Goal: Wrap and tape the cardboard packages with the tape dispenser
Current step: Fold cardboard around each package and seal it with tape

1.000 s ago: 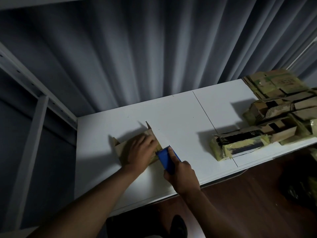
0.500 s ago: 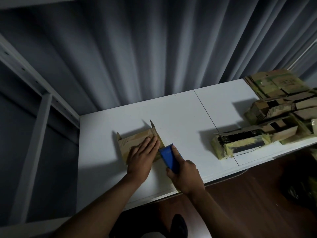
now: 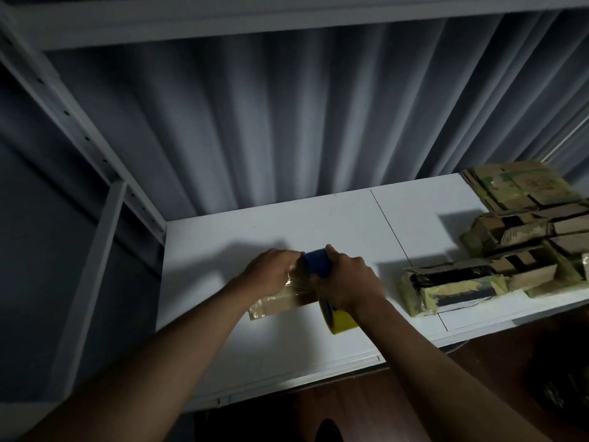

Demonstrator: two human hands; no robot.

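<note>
The right hand (image 3: 345,282) curls round the blue tape dispenser (image 3: 317,263), its yellow tape roll (image 3: 341,319) showing below the wrist on the near side. Touching the dispenser's left side, the left hand (image 3: 271,272) grips the far end of the cardboard package (image 3: 280,301), fingers curled over it. The package lies flat under both hands, its glossy taped near-left end sticking out towards the table's near edge. All this sits on a white table (image 3: 318,224). At the right end of the table lies a pile of taped cardboard packages (image 3: 510,250), well apart from the hands. Grey curtains (image 3: 287,122) hang behind, and a white shelf frame (image 3: 95,154) stands at the left. The light is dim; the dispenser's blade and the left fingertips are hidden.
</note>
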